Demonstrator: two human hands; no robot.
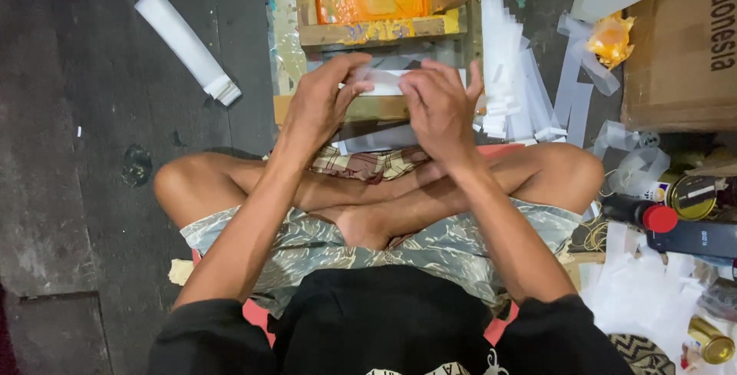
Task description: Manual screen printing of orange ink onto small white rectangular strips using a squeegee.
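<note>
Here the person sat cross-legged on the floor (92,191). Both hands held one thin white strip (381,81) betw. thumbs & fingers: left hand (322,102) pinched its left end, right hand (439,106) its right end. The strip sat just above a wooden frame (368,33) w/ an orange screen. More white strips (510,75) lay piled to the right. It looked like the handling step; next move prob. needs a soft, even grip, so the strip stays flat.

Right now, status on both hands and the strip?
Left hand and right hand both pinch one white strip with the fingers. Strip held over wooden frame. Stack of white strips beside right hand, apart.
</note>
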